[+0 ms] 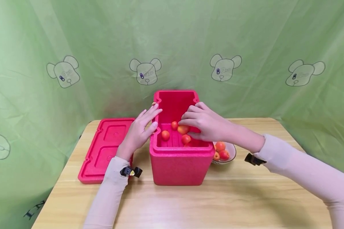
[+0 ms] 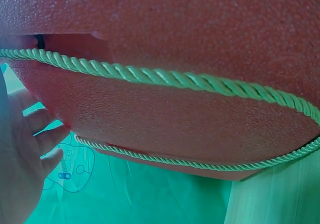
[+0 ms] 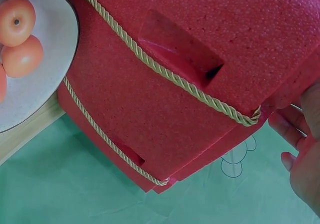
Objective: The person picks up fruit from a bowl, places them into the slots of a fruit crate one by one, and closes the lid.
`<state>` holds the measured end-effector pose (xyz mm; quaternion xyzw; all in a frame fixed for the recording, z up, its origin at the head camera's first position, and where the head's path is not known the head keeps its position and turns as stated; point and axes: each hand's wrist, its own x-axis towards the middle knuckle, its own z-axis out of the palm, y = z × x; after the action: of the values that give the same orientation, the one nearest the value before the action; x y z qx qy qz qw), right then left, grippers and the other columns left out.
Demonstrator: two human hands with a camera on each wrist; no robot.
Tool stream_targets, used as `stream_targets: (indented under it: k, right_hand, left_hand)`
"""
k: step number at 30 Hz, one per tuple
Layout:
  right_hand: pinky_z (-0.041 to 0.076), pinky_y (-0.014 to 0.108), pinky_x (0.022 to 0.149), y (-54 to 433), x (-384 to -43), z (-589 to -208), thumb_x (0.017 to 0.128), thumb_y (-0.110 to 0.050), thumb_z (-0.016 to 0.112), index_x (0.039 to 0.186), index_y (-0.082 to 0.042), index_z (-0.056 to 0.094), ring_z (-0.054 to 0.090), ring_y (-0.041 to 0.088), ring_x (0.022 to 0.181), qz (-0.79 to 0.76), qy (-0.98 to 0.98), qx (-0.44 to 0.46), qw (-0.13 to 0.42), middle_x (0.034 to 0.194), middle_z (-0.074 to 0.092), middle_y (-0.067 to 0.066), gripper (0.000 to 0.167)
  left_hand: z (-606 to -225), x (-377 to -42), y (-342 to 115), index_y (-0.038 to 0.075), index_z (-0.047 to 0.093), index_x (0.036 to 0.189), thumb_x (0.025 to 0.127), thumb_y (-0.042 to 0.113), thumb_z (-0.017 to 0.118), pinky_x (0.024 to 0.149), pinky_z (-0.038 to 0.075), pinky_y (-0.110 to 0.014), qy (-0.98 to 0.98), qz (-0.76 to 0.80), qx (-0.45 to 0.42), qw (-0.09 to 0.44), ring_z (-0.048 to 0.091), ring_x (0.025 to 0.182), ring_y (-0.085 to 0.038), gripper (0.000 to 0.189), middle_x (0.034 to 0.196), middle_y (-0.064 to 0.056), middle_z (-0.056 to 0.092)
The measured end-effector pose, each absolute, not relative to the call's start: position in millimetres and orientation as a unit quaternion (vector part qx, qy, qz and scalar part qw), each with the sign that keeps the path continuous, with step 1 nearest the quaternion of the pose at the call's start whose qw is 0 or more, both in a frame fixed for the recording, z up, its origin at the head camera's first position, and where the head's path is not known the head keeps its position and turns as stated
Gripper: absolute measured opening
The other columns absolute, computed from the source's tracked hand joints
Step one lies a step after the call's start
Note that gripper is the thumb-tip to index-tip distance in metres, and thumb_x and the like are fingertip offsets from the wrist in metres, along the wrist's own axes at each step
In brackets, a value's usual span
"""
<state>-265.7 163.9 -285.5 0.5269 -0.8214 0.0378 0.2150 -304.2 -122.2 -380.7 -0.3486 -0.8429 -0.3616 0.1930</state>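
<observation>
A red foam box (image 1: pixel 180 168) stands uncovered on the table, with several small red-and-yellow apples (image 1: pixel 165 135) on its floor. My right hand (image 1: pixel 207 122) reaches over the right rim into the box. Its curled fingers and thumb hold one small apple (image 1: pixel 183 129); the contact is partly hidden. Against the left rim rests my left hand (image 1: pixel 140 127), its fingers extended and nothing in its grasp. In the left wrist view, the fingers (image 2: pixel 47 126) lie beside the box wall. The right wrist view shows the right hand (image 3: pixel 305 159) partly behind the box edge, the held apple hidden.
A white bowl (image 1: pixel 232 153) with several more apples (image 1: pixel 224 155) stands right of the box, partly behind it. The red lid (image 1: pixel 87 171) lies on the wooden table (image 1: pixel 172 206) at left. Twisted gold rope (image 3: pixel 150 62) runs along the box side. Green curtain (image 1: pixel 177 38) hangs behind.
</observation>
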Motion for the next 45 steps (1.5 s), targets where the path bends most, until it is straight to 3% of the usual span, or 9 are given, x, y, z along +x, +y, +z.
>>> stream_targets:
  k: [9, 22, 32, 45]
  right_hand:
    - [0.041, 0.047, 0.091, 167.9, -267.2, -277.2, 0.071, -0.018, 0.092, 0.110, -0.008, 0.076, 0.061, 0.024, 0.103, 0.036, -0.826, 0.514, 0.228, 0.106, 0.074, 0.006, 0.043]
    - [0.042, 0.049, 0.090, 183.0, -268.1, -269.5, 0.069, -0.012, 0.091, 0.109, -0.006, 0.076, 0.061, 0.026, 0.099, 0.069, -0.820, 0.502, 0.265, 0.105, 0.074, 0.009, 0.043]
    - [0.036, 0.047, 0.087, 217.4, -267.9, -269.7, 0.072, -0.010, 0.088, 0.111, -0.006, 0.077, 0.059, 0.026, 0.096, 0.135, -0.820, 0.464, 0.307, 0.103, 0.076, 0.010, 0.040]
    - [0.032, 0.044, 0.086, 262.2, -267.3, -305.8, 0.068, -0.009, 0.088, 0.105, -0.006, 0.078, 0.056, 0.022, 0.095, 0.172, -0.856, 0.404, 0.272, 0.099, 0.076, 0.009, 0.038]
  left_hand:
    - [-378.9, -305.7, -120.7, 0.022, 0.045, 0.155, 0.101, 0.039, 0.049, 0.127, 0.025, -0.044, -0.838, -0.368, -0.352, 0.195, 0.033, 0.154, -0.015, 0.057, 0.165, 0.001, 0.036]
    - [-382.5, -304.1, -121.6, 0.025, 0.044, 0.156, 0.101, 0.039, 0.050, 0.126, 0.028, -0.045, -0.839, -0.375, -0.349, 0.184, 0.032, 0.154, -0.014, 0.057, 0.166, 0.004, 0.034]
    - [-383.6, -303.7, -119.3, 0.025, 0.044, 0.156, 0.101, 0.039, 0.050, 0.126, 0.029, -0.046, -0.836, -0.380, -0.348, 0.188, 0.032, 0.154, -0.014, 0.057, 0.166, 0.003, 0.035]
    - [-382.1, -302.4, -121.2, 0.025, 0.044, 0.155, 0.100, 0.038, 0.050, 0.125, 0.029, -0.047, -0.835, -0.383, -0.348, 0.188, 0.033, 0.154, -0.014, 0.057, 0.166, 0.003, 0.035]
